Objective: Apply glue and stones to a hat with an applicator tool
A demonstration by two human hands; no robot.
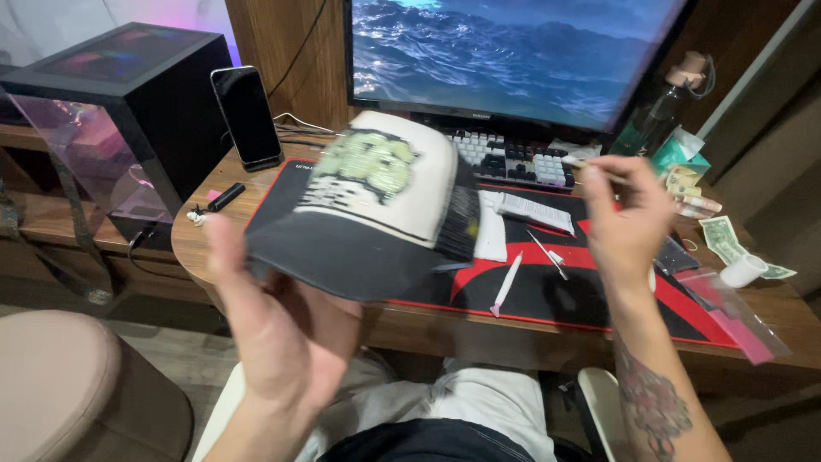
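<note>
Head view. The left hand point(278, 329) holds a cap point(368, 210), black-brimmed with a cream front panel and green print, blurred, above the near edge of the worktop point(192, 235). The right hand point(624, 218) pinches a thin white stick point(590, 167) over a red-and-black mat point(547, 299). Keyboard point(513, 158) and monitor point(513, 51) lie beyond; a phone point(246, 115) stands far left.

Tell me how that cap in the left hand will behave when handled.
The cap probably feels light: the left hand carries it by the brim alone. Its dark brim looks stiff and keeps a flat shape, while the pale front panel seems padded and holds its dome. The dark mesh back likely flexes and collapses if squeezed.
</note>
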